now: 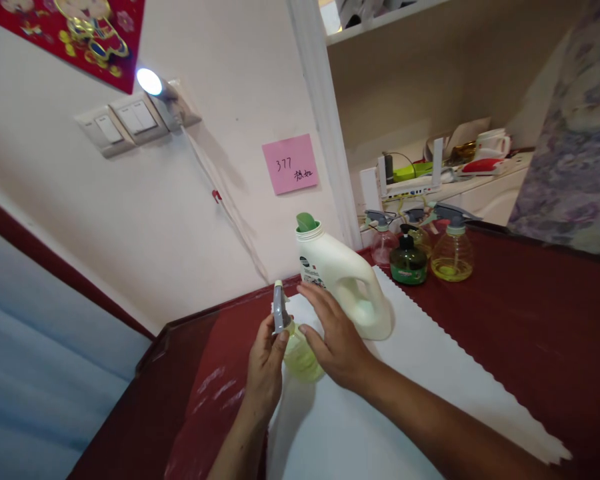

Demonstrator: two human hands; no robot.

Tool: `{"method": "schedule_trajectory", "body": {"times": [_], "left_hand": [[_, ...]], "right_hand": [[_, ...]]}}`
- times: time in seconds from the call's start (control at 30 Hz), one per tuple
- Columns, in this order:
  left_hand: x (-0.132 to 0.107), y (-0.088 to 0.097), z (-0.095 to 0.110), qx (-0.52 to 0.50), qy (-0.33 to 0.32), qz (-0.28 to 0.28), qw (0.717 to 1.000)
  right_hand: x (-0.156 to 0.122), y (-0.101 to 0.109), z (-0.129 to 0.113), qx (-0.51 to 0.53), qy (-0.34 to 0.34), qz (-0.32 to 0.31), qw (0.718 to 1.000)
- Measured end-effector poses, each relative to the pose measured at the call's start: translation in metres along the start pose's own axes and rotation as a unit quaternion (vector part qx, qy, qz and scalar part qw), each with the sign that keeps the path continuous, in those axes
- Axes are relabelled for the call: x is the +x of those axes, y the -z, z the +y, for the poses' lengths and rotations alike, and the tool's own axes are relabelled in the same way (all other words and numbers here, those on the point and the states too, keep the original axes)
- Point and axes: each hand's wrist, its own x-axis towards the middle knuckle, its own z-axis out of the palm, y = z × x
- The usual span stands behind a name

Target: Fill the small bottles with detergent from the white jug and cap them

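Note:
A yellow-green spray bottle [303, 357] with a grey spray head [280, 308] stands on a white cloth. My left hand [267, 363] is closed on the spray head near its collar, thumb in front. Beside the bottle's right side is my right hand [337, 340], its fingers stretched out and the thumb apart; whether the thumb touches the bottle I cannot tell. Just behind my right hand stands a large cream jug [347, 273] with a side handle. A green piece [306, 222] sits in its open neck.
On the dark red table [520, 313], a green pump bottle [409, 263] and several spray bottles, one with yellow liquid [451, 257], stand at the right. A white router [410, 187] is behind them. The white cloth [430, 380] has a zigzag edge. A pink note [290, 165] hangs on the wall.

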Motion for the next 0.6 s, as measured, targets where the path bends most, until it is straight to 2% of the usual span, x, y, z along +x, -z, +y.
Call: {"method": "schedule_trajectory", "body": {"times": [0.1,0.2,0.27,0.4,0.6], "left_hand": [[0.000,0.001,-0.003,-0.019,0.002,-0.008,1.000],[-0.001,-0.001,-0.005,-0.033,0.008,0.000,0.999],[-0.002,-0.003,-0.005,-0.036,0.012,0.010,0.999],[-0.004,-0.005,-0.003,-0.053,0.024,0.024,0.998],[-0.006,-0.006,-0.002,-0.092,0.043,0.040,0.994]], "right_hand": [[0.033,0.021,-0.007,-0.078,0.068,-0.093,0.990],[0.066,0.035,-0.014,-0.141,0.113,-0.209,0.961],[0.083,0.038,-0.018,-0.173,0.142,-0.262,0.939],[0.102,0.037,-0.024,-0.211,0.164,-0.308,0.913],[0.109,0.040,-0.036,-0.237,0.125,-0.354,0.896]]}}
